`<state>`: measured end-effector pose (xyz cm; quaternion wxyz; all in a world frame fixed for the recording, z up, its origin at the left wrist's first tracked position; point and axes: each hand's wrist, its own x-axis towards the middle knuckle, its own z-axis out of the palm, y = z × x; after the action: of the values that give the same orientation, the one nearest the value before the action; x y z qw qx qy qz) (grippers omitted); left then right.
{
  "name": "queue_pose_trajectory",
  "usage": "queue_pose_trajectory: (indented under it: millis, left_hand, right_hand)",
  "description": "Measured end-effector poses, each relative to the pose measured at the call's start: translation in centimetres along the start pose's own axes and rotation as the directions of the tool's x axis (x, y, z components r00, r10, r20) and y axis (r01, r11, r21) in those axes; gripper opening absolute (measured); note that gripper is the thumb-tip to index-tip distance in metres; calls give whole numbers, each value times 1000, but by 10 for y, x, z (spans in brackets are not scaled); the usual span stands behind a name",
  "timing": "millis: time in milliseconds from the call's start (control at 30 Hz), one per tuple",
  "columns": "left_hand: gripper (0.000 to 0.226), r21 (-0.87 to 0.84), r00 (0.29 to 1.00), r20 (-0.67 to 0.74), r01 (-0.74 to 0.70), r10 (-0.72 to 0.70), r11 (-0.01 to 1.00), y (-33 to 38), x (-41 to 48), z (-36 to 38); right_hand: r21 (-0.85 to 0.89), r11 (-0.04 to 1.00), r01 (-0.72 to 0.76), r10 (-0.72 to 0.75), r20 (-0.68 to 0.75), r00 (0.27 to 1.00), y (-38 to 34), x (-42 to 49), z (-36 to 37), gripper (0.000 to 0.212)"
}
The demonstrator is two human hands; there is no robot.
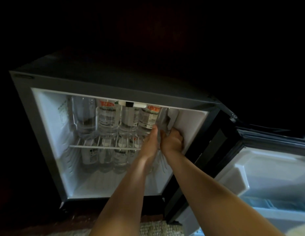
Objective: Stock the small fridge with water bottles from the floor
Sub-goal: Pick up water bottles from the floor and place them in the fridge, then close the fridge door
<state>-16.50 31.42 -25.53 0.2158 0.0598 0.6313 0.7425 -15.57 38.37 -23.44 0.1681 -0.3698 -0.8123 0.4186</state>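
Water bottle (pixel 162 119), clear plastic, stands at the right end of the upper wire shelf (pixel 104 147) inside the small fridge (pixel 46 116), squeezed between the row of labelled bottles (pixel 107 118) and the right wall. The right hand (pixel 172 142) has its fingers (pixel 178 133) curled round the bottle's lower part, next to the wall. The left hand (pixel 150 142) lies against the other side, fingers fairly straight, seeming to press rather than clasp, though the dim light leaves that unsure. More bottles stand under the shelf. The door (pixel 267 167) hangs open to the right.

Full, such a bottle should be fairly heavy for its size, with thin walls that give under a squeeze and plastic that may turn slick in the cold. The firmest hold looks to be low on the body near the stiff base, or up at the neck. A low hold also helps steer it upright on the wires, where a narrow base could tip.
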Motion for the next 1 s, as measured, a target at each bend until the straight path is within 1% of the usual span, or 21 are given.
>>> queue_pose_trajectory:
  millis: [67, 167, 233, 267, 367, 467, 500, 567, 633, 733, 800, 900, 1000]
  left_hand:
    - [62, 13, 1000, -14, 2, -2, 1000, -1, -5, -1]
    - [69, 69, 992, -128, 23, -14, 997, -1, -12, -3]
    - [53, 133, 980, -197, 9, 17, 991, -2, -19, -5]
    - [46, 196, 979, -200, 2, 38, 981, -3, -22, -7]
    - [34, 373, 987, -157, 24, 37, 928, -10, -46, -16]
    - [33, 489, 994, -104, 87, -41, 868, -12, -75, -22]
    - [33, 512, 992, -105, 119, -76, 850, -12, -83, -22]
    - [32, 503, 988, -83, 153, -128, 850, -4, -103, -18]
    - [28, 520, 990, -39, 139, -139, 843, 0, -123, -14]
    - [25, 551, 988, -28, 140, -149, 823, 11, -156, -13]
    - [24, 576, 992, -2, 104, -125, 811, 23, -177, -13]
    - [27, 550, 1000, 15, 4, -14, 835, 47, -208, -11]
    - [26, 593, 999, 44, -45, 23, 804, 73, -237, -4]
  right_hand:
    - [10, 1000, 8, -8, 0, 1000, 1, -3, 0, 36]
    - [-1, 998, 56, -56, 0, 998, 3, -12, -2, 35]
    - [23, 996, 87, -87, 26, 996, 8, -19, -7, 29]
    - [40, 995, 95, -97, 52, 994, 10, -21, -10, 26]
    - [94, 993, 67, -81, 155, 985, 15, -36, -20, 19]
    - [131, 990, 49, -79, 243, 967, 19, -56, -37, 22]
    - [121, 991, 61, -92, 270, 959, 20, -63, -45, 22]
    - [86, 989, 118, -140, 318, 938, 23, -76, -63, 24]
    - [84, 986, 141, -162, 354, 921, 25, -91, -81, 28]
    - [98, 982, 162, -188, 393, 900, 26, -110, -111, 30]
    - [100, 974, 203, -227, 415, 881, 26, -123, -136, 27]
    - [56, 959, 277, -270, 474, 838, 25, -142, -171, 17]
    - [47, 953, 298, -281, 498, 820, 23, -156, -203, 22]
